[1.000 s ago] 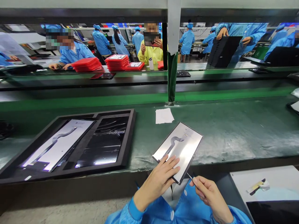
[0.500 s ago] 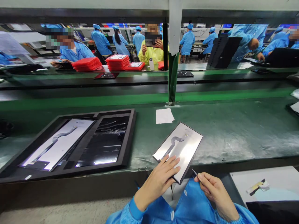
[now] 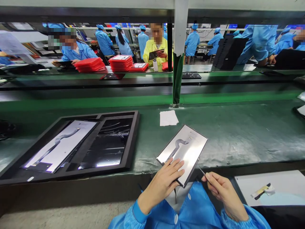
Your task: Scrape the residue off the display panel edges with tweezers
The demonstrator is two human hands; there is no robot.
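Observation:
A silver-backed display panel (image 3: 190, 152) with a grey ribbon cable lies tilted at the front edge of the green bench (image 3: 238, 127), its lower corner reaching past the edge. Flat on its lower left part rests my left hand (image 3: 166, 179), fingers spread. My right hand (image 3: 220, 187), just right of the panel and apart from it, pinches a thin pointed metal tool (image 3: 202, 172) whose tip points up and left toward the panel's edge. To the left, a black foam tray (image 3: 135, 140) holds another silver panel (image 3: 64, 143) and a glossy dark panel (image 3: 107, 146).
White paper sheets (image 3: 168, 118) lie behind the panel. A post (image 3: 177, 76) rises from the bench. At lower right is a white board (image 3: 286, 184) with a taped scrap. Across the line sit red stacks (image 3: 121, 64), a black stack (image 3: 228, 54) and several people in blue or yellow.
My right hand has shifted slightly right, taking the tool a little away from the panel. My left hand stays on the panel. Across the line, the person in yellow has lowered a dark panel.

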